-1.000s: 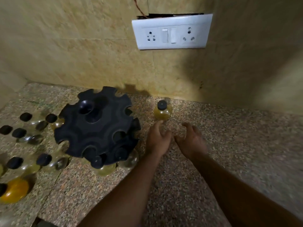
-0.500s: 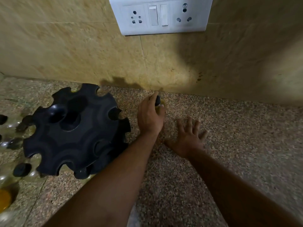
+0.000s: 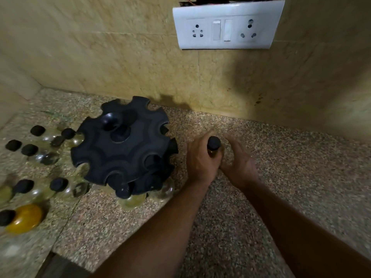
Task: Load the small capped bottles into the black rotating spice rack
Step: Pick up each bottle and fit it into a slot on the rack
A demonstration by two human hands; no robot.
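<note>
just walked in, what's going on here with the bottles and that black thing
A person is loading small capped bottles into a black spice rack on a granite counter. The left hand grips one bottle just right of the rack, with the right hand beside it. More bottles wait left of the rack.

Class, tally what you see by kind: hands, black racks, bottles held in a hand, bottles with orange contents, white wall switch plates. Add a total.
Hands: 2 (left hand, right hand)
Black plastic rotating rack: 1
Small black-capped bottle in the left grip: 1
Orange-filled black-capped bottle: 1
White wall switch plate: 1
Total: 6
</note>
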